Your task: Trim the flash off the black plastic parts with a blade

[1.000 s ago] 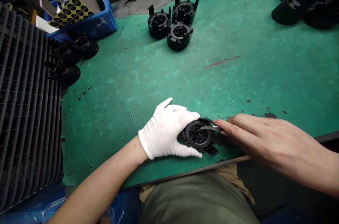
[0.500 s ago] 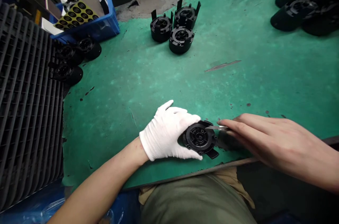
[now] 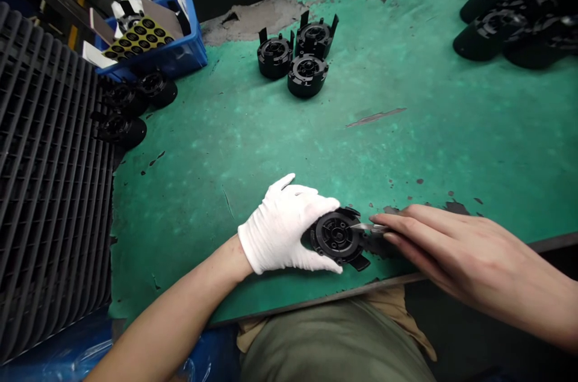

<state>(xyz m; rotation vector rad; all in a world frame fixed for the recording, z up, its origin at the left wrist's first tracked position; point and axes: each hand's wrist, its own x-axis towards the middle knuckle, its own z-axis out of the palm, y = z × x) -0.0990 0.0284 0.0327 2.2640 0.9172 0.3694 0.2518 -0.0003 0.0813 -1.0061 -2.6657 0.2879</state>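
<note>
In a white glove, my left hand (image 3: 289,228) grips a round black plastic part (image 3: 339,236) on the green tabletop near its front edge. Thumb and fingers wrap its left side; the ribbed face points up and a tab sticks out at the lower right. My bare right hand (image 3: 456,246) pinches a slim metal blade (image 3: 363,227), which looks like a tweezer or knife tip. Its point reaches over the right part of the ribbed face; whether it touches is unclear. The rest of the tool is hidden by the fingers.
Three similar black parts (image 3: 307,76) stand at the table's back middle. More sit at the left beside a blue bin (image 3: 192,45) holding a yellow sticker sheet (image 3: 139,39). Taller black cylinders (image 3: 483,39) crowd the back right. A dark ribbed rack (image 3: 54,177) flanks the left edge.
The blade in my right hand has shifted slightly down over the face of the part. My left hand keeps its grip. The camera view has tilted a little.
</note>
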